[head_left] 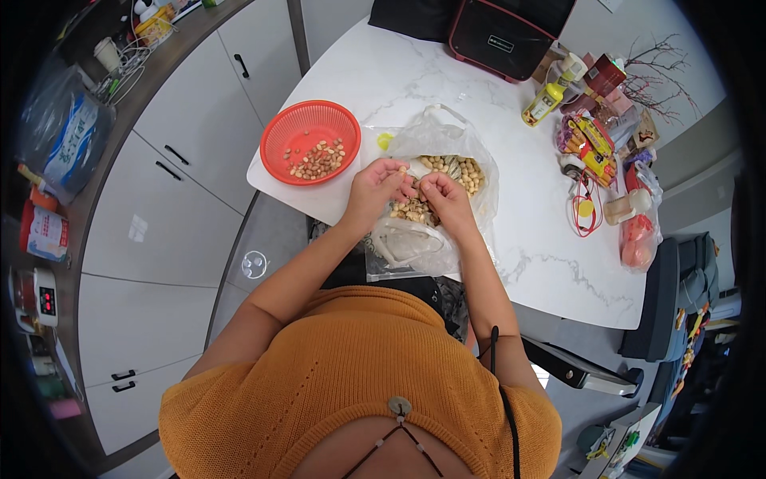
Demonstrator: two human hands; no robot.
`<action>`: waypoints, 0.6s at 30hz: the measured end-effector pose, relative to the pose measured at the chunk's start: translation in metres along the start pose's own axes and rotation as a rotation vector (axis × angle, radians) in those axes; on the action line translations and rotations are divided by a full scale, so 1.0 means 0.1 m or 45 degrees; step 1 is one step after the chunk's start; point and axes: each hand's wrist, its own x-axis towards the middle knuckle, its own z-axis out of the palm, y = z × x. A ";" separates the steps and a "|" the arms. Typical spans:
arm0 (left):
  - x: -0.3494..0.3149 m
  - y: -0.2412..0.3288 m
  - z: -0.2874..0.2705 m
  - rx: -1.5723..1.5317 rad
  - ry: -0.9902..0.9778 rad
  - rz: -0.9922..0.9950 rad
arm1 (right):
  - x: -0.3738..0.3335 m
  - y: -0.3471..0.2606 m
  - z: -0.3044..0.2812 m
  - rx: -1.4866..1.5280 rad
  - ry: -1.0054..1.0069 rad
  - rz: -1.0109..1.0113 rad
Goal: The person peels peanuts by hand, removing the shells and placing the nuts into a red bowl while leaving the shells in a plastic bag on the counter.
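Note:
Above an opened white plastic bag (480, 180), my two hands are close together with fingertips almost meeting. My left hand (377, 191) is closed in a pinch on a small pale peanut (404, 171). Bent fingers also close my right hand (448, 206); what sits between its fingertips, if anything, is too small to make out. Unshelled peanuts (467, 174) fill the far part of the bag. Nearer me, under my hands, lie broken peanut shells (411, 211). To the left stands a red plastic colander (275, 132) with shelled reddish-brown peanuts (319, 162) spread over its bottom.
The white marbled table (527, 267) carries a black-and-red appliance (499, 48) at the back. On its right are a yellow-green bottle (545, 104), snack packs (590, 148), a red cable (586, 215) and a jar (626, 207). White cabinets (159, 215) line the left.

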 end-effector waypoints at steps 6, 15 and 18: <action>0.00 -0.02 -0.02 0.144 -0.030 0.017 | 0.01 0.03 -0.01 -0.008 0.002 -0.017; -0.01 -0.09 0.05 0.228 0.008 -0.029 | 0.00 0.01 -0.04 0.056 -0.021 0.032; -0.01 -0.12 0.07 0.277 0.009 -0.036 | -0.01 0.00 -0.03 0.034 -0.011 0.019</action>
